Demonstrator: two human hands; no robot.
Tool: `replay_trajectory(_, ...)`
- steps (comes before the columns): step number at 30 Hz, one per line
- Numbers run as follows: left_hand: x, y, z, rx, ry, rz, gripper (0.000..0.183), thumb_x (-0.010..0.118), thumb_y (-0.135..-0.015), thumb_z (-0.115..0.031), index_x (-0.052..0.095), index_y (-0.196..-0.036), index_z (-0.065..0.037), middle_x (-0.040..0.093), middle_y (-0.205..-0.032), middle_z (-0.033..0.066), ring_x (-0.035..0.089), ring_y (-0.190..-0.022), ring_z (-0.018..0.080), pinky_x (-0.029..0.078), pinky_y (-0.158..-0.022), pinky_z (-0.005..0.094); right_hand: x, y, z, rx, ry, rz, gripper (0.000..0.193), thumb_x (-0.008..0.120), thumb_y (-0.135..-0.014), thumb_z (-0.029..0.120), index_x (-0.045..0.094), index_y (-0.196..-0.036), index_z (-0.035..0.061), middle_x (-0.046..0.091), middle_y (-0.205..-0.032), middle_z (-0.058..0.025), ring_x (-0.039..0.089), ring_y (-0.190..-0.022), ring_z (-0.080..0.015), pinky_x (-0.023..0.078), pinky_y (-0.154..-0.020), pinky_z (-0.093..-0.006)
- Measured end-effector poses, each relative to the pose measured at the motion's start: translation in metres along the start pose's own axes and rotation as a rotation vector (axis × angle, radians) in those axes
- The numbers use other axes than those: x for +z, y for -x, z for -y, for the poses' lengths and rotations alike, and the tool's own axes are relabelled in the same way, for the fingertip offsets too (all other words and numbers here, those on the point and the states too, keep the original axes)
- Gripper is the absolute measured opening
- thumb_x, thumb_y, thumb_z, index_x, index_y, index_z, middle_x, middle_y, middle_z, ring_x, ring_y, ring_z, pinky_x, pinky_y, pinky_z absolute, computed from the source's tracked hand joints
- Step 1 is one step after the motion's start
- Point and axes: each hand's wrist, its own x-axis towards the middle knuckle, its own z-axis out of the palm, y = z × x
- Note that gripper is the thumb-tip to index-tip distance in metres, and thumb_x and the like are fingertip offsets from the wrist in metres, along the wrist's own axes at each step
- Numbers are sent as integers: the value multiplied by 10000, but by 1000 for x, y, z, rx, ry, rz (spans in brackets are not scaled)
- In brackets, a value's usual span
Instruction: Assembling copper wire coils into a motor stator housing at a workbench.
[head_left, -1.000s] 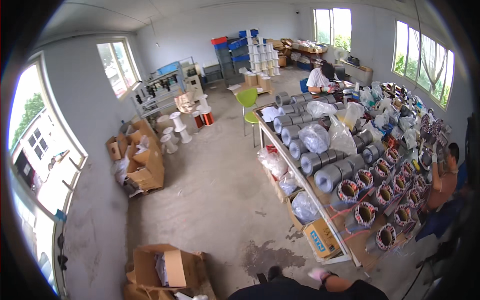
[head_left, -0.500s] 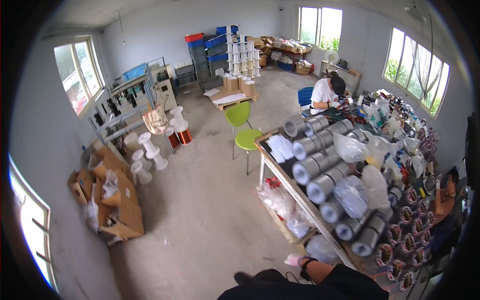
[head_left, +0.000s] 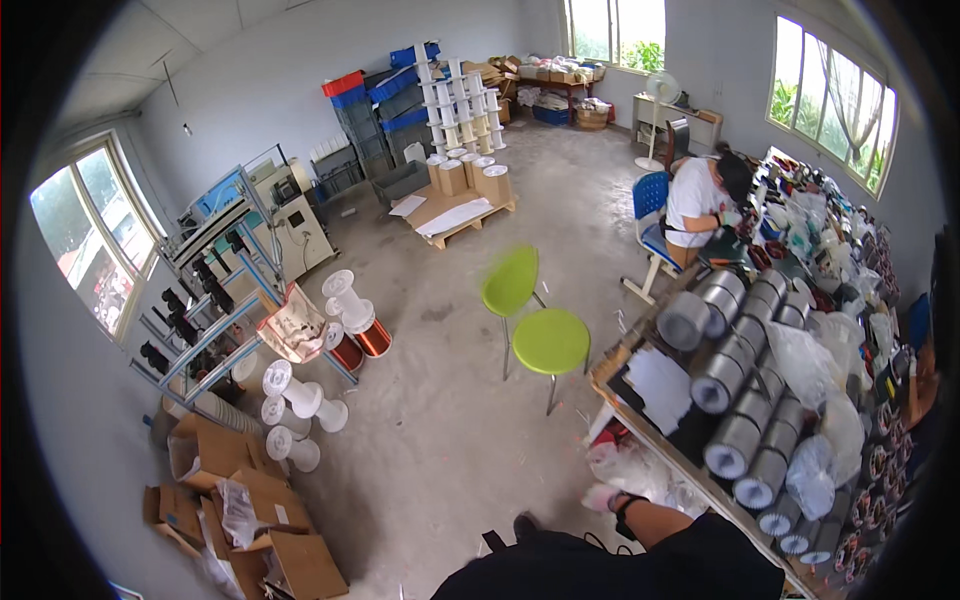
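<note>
My right hand (head_left: 602, 497), in a pale glove with a black band at the wrist, hangs low beside the long worktable (head_left: 655, 440). Its fingers are small and blurred, and I see nothing held in it. Clear plastic bags (head_left: 650, 470) lie under the tabletop, closest to this hand. On the table stand rows of grey metal cylinders (head_left: 735, 445) with toothed ends, plus white paper sheets (head_left: 657, 388) at the near corner. My left hand is out of the picture.
A green chair (head_left: 551, 341) stands ahead. White spools (head_left: 290, 385), copper wire reels (head_left: 374, 338) and cardboard boxes (head_left: 215, 445) line the left side. A pallet (head_left: 470, 220) lies farther back. A seated co-worker (head_left: 700, 200) bends over the table's far end.
My view has moved forward and turned. The green chair and the co-worker appear nearer, and the table has shifted right. My right hand still hangs beside the table.
</note>
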Motion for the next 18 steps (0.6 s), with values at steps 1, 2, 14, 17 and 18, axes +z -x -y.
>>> replay_trajectory(1, 10, -19, -26, -30, -29, 43, 338, 568, -1045, -345, 729, -1068, -50, 761, -1015, 135, 740, -862, 241, 595, -747, 361, -13, -51, -31, 90, -145, -317, 188, 696, -869, 240, 752, -893, 63, 758, -877, -161, 740, -888, -348, 579, -795, -504)
replay_trajectory(2, 15, -40, -42, -59, -54, 48, 337, 568, -1045, -346, 728, -1065, -50, 760, -1012, 133, 740, -860, 241, 595, -744, 361, -85, -95, -39, 190, -453, -276, 316, 617, -942, 350, 760, -957, 68, 759, -922, -176, 734, -934, -351, 566, -826, -504)
replay_trajectory(14, 49, -445, -473, 76, -272, 171, 338, 567, -1049, -358, 720, -1030, -57, 754, -983, 121, 731, -833, 238, 588, -713, 356, -416, -419, -122, -17, -225, -375, 336, 566, -933, 354, 768, -961, 88, 749, -1004, -167, 693, -967, -417, 549, -821, -549)
replay_trajectory(17, 67, -550, -628, 220, -250, 175, 339, 567, -1050, -361, 718, -1022, -59, 752, -976, 118, 729, -826, 237, 586, -705, 355, -462, -456, -139, 167, -619, -285, 396, 550, -976, 405, 764, -1076, 87, 746, -1091, -174, 689, -1044, -412, 533, -923, -525)
replay_trajectory(18, 80, -583, -678, 278, -242, 178, 339, 567, -1050, -361, 717, -1019, -59, 751, -974, 117, 729, -823, 237, 585, -702, 355, -479, -469, -154, 207, -660, -294, 404, 541, -997, 415, 761, -1091, 89, 744, -1085, -183, 685, -1050, -407, 524, -939, -521)
